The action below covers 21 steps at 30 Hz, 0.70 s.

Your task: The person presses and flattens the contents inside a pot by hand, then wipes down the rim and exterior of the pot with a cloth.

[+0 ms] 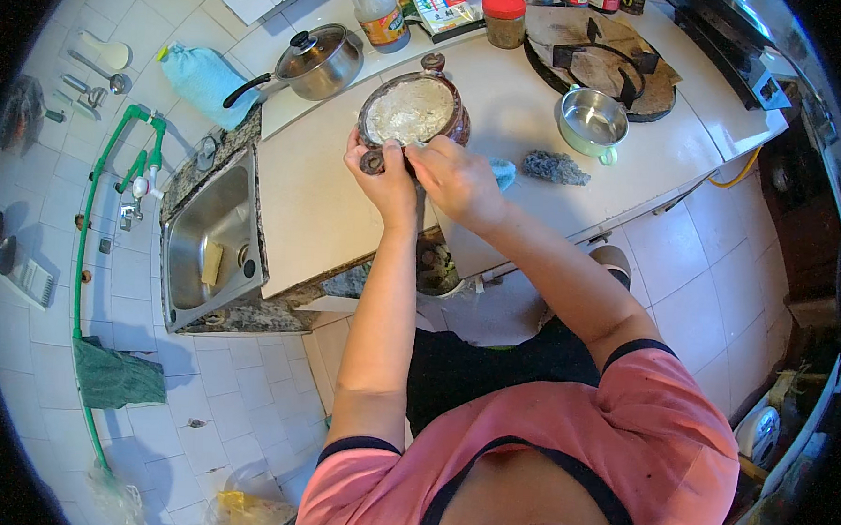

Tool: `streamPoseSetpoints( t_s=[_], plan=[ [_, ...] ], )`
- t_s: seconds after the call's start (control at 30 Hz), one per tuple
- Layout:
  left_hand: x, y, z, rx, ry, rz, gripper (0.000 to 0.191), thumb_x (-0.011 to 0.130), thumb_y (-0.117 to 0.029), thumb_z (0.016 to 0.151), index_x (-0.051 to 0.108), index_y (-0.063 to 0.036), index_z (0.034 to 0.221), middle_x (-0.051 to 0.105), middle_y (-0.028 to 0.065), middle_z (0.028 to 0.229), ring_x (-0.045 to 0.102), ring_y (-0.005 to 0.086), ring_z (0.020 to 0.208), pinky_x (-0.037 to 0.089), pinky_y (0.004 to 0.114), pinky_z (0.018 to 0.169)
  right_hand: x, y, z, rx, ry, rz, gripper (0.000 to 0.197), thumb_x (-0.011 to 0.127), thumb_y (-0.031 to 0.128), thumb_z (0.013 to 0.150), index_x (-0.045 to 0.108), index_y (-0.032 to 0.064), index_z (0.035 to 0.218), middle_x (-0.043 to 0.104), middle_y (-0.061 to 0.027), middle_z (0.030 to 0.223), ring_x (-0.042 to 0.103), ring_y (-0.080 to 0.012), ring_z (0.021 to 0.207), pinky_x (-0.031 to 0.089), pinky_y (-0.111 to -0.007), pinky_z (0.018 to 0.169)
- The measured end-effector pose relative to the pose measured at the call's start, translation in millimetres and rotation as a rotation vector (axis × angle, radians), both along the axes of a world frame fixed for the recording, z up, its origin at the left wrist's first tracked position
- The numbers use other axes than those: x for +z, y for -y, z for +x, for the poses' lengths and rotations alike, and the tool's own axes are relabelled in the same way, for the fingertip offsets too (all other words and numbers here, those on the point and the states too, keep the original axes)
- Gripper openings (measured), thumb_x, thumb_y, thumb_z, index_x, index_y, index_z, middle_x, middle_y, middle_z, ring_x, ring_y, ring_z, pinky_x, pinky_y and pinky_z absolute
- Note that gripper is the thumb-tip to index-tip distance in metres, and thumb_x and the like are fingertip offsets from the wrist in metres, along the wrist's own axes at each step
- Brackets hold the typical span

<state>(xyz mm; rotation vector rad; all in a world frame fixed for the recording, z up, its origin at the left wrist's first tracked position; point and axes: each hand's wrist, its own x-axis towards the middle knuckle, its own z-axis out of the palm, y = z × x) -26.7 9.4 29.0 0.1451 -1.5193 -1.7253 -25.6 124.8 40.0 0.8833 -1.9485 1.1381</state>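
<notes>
A dark brown glazed pot (pixel 461 127) with ring-shaped handles is tilted above the counter in front of me. Its round, pale, patchy face (pixel 409 111) is turned towards me; whether that is the underside or the inside, I cannot tell. My left hand (pixel 389 184) grips the near edge beside one handle (pixel 372 162), thumb on top. Against the same near rim, the curled fingers of my right hand (pixel 459 176) are pressed together. Anything small between them is hidden. Just beyond my right hand lie a light blue cloth (pixel 502 173) and a grey mesh scrubber (pixel 555 168).
Left is a steel sink (pixel 217 236) holding a yellow sponge (pixel 212 264). A lidded saucepan (pixel 320 64), a bottle (pixel 380 18) and a red-lidded jar (pixel 504 30) line the back. A pale green steel cup (pixel 593 126) stands right, before a pan support (pixel 601 70).
</notes>
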Motion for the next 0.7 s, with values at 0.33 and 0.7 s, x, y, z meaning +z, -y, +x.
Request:
streamPoseSetpoints(
  t_s=[0.33,0.7],
  plan=[
    [-6,5,-4,0.014,-0.065,-0.069,0.027,0.059,-0.006,0.083,0.035,-0.0026,0.096,0.037,0.019,0.135,0.045,0.0247,0.114,0.036,0.034,0.099,4,0,-4,-0.027,-0.002,-0.055,0.008,0.068,0.013,0.078,0.063,0.0083,0.081,0.058,-0.0077,0.074,0.06,-0.0295,0.063,0.048,-0.039,0.054],
    [-2,4,-1,0.065,-0.002,-0.088,0.029,0.059,-0.005,0.081,0.034,-0.0024,0.096,0.037,0.0193,0.134,0.044,0.0258,0.115,0.034,0.035,0.1,14,-22,-2,-0.123,0.032,-0.029,0.012,0.068,0.01,0.076,0.068,0.013,0.087,0.06,-0.0031,0.082,0.063,-0.024,0.068,0.051,-0.035,0.058]
  ],
)
